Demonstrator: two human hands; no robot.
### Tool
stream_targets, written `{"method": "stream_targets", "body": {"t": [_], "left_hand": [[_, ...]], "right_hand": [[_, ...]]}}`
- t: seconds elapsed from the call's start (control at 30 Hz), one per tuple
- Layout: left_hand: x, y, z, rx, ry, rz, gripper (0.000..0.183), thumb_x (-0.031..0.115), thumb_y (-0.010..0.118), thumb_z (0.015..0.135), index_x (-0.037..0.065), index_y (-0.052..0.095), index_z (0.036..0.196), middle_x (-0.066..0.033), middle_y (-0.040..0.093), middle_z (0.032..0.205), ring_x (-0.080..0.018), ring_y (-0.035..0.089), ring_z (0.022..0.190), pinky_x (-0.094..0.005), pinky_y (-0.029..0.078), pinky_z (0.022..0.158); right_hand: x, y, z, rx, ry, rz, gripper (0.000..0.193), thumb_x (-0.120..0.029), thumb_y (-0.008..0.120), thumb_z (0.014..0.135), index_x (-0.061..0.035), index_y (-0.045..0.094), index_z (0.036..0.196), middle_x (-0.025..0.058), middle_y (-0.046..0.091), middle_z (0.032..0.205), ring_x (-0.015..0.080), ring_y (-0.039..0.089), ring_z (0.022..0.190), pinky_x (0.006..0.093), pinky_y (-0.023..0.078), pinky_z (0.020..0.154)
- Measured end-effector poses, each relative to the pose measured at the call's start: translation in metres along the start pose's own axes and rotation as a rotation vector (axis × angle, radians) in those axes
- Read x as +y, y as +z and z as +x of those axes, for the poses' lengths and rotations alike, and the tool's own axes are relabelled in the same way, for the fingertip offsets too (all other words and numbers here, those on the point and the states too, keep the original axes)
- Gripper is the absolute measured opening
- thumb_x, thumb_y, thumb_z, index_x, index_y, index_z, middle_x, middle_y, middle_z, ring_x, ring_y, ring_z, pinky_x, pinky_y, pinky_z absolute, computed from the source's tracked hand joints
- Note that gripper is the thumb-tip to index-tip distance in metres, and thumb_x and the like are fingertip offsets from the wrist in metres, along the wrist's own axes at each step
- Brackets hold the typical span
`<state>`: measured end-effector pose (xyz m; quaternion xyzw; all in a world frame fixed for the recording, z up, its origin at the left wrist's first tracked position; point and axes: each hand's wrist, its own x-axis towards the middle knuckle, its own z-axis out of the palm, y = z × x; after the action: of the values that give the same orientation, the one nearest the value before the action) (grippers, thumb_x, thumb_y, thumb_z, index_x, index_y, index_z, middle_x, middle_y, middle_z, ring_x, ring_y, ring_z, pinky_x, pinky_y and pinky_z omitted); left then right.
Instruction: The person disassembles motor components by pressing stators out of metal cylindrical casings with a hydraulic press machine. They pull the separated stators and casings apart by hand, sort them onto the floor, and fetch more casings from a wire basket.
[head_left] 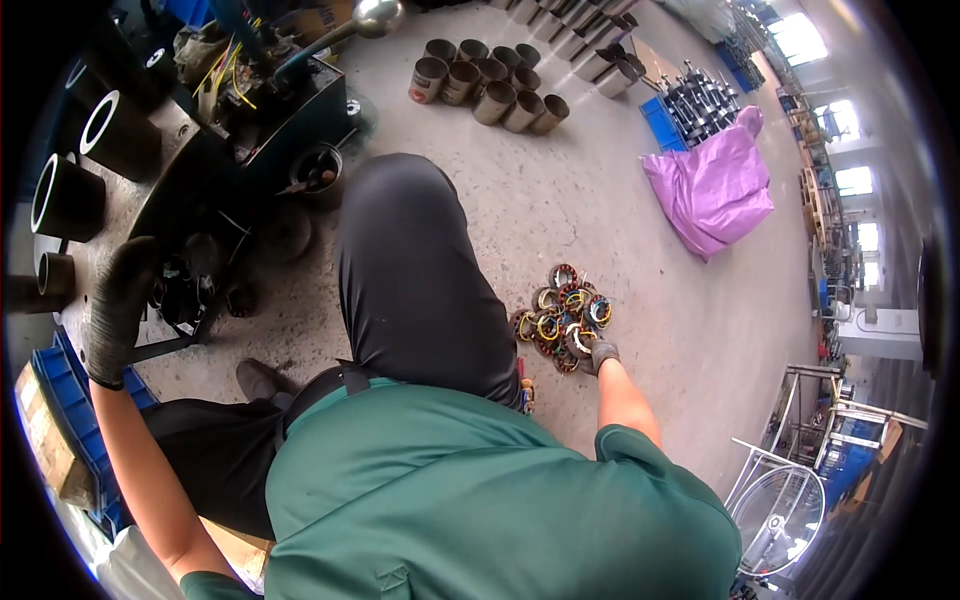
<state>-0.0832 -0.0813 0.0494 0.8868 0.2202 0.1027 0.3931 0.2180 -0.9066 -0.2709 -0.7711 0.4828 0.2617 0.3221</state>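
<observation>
My left hand (120, 305), in a dark grey work glove, lies along the edge of the metal bench (180, 130) with its fingers stretched out and nothing seen in them. Down at floor level to my right, my right hand (603, 352), gloved too, is closed on the rim of a motor stator (577, 341). That ring sits at the near right side of a cluster of wound stators (565, 275) with copper-red coils and yellow, blue and white leads. My fingertips are partly hidden behind the ring.
Thick metal sleeves (120, 135) stand on the bench, near a steel lever with a ball end (378, 17). Several metal cylinders (490, 75) stand ahead on the floor. A purple sack (712, 190) lies by a blue crate of shafts (668, 122). A caged fan (778, 520) is at right.
</observation>
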Motion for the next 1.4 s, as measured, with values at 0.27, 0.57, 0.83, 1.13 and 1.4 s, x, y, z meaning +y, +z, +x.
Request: {"method": "stream_targets", "body": {"t": [0.27, 0.57, 0.83, 1.13, 1.4], "left_hand": [[0.019, 0.032, -0.018, -0.09, -0.121, -0.161, 0.043, -0.011, 0.062, 0.092, 0.002, 0.065, 0.133, -0.0068, 0.07, 0.117, -0.0148, 0.067, 0.103, -0.0286, 0.056, 0.091], [0.006, 0.019, -0.044, -0.04, -0.145, 0.083, 0.038, -0.007, 0.074, 0.088, 0.001, 0.069, 0.124, -0.0129, 0.072, 0.115, -0.0216, 0.07, 0.108, -0.0332, 0.057, 0.096], [0.04, -0.011, -0.074, 0.268, 0.126, 0.153, 0.037, 0.011, 0.072, 0.09, 0.006, 0.071, 0.127, -0.0203, 0.074, 0.11, -0.0311, 0.073, 0.097, -0.0392, 0.059, 0.086], [-0.014, -0.045, -0.114, 1.025, 0.099, 0.23, 0.027, 0.017, 0.076, 0.077, 0.011, 0.075, 0.103, -0.0135, 0.071, 0.099, -0.0374, 0.067, 0.101, -0.0513, 0.056, 0.085], [0.016, -0.105, -0.347, 1.479, -0.119, 0.528, 0.023, 0.005, 0.069, 0.081, 0.003, 0.074, 0.104, -0.0179, 0.074, 0.102, -0.0343, 0.073, 0.097, -0.0411, 0.06, 0.088]], "right_hand": [[-0.012, 0.016, 0.011, 0.173, 0.082, 0.334, 0.034, -0.032, 0.073, 0.095, -0.0051, 0.067, 0.114, 0.0211, 0.075, 0.098, 0.0383, 0.074, 0.079, 0.0528, 0.062, 0.066], [-0.09, 0.07, -0.004, 0.418, -0.502, -0.654, 0.068, -0.065, 0.073, 0.088, -0.0031, 0.071, 0.117, 0.0219, 0.078, 0.111, 0.0313, 0.076, 0.102, 0.0477, 0.061, 0.086], [-0.379, 0.263, -0.163, -0.436, -1.609, -0.325, 0.02, -0.006, 0.076, 0.08, -0.009, 0.074, 0.1, 0.01, 0.071, 0.088, 0.0202, 0.065, 0.082, 0.0379, 0.055, 0.072], [-0.253, 0.5, -0.711, -1.199, -2.448, -0.373, 0.023, -0.006, 0.076, 0.081, -0.0091, 0.073, 0.104, 0.0114, 0.07, 0.094, 0.0217, 0.065, 0.087, 0.0387, 0.055, 0.075], [-0.136, 0.52, -0.839, -1.549, -2.521, -0.33, 0.025, -0.007, 0.075, 0.082, -0.0093, 0.073, 0.107, 0.0127, 0.069, 0.099, 0.0231, 0.065, 0.091, 0.0394, 0.054, 0.079]]}}
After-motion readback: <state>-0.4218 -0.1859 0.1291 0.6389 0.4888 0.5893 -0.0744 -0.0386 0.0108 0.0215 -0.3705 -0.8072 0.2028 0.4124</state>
